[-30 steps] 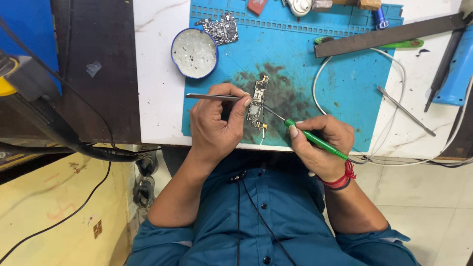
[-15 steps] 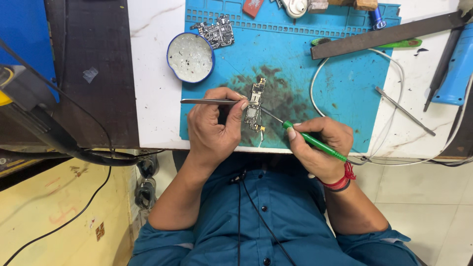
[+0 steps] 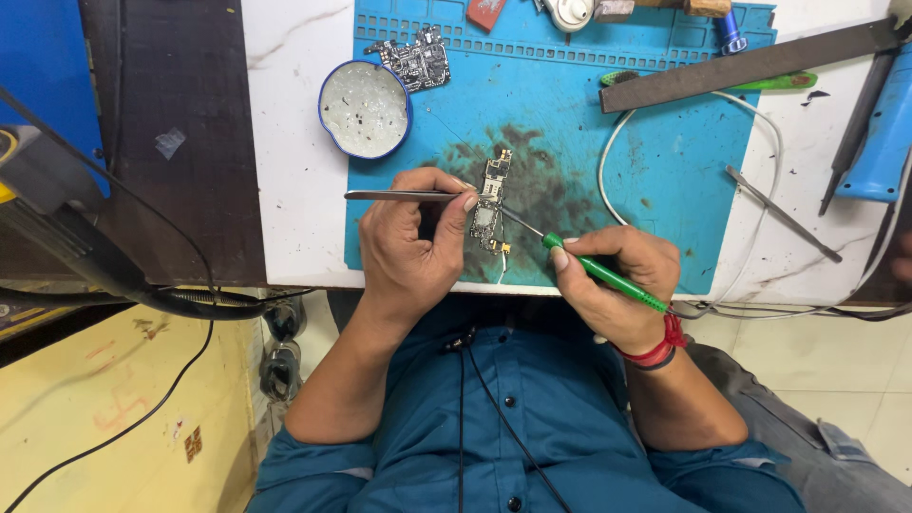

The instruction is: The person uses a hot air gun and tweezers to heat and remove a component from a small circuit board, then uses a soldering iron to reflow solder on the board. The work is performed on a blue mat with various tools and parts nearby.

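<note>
A small circuit board (image 3: pixel 490 201) lies on the stained blue work mat (image 3: pixel 655 152) near the table's front edge. My left hand (image 3: pixel 413 242) grips metal tweezers (image 3: pixel 399 196) whose handle sticks out to the left, the tips at the board. My right hand (image 3: pixel 617 285) holds a green-handled soldering iron (image 3: pixel 603 274) like a pen. Its thin metal tip rests on the board's middle. Both hands sit close together at the mat's front.
A round blue-rimmed tin (image 3: pixel 365 108) with pale paste and a second circuit board (image 3: pixel 416 59) sit at the mat's far left. A long dark metal bar (image 3: pixel 750 65), a white cable (image 3: pixel 760 218), a thin metal tool (image 3: pixel 784 215) and a blue device (image 3: pixel 883 133) lie right.
The view shifted slightly. Both hands stay in place on the board, with tweezers and soldering iron held as before.
</note>
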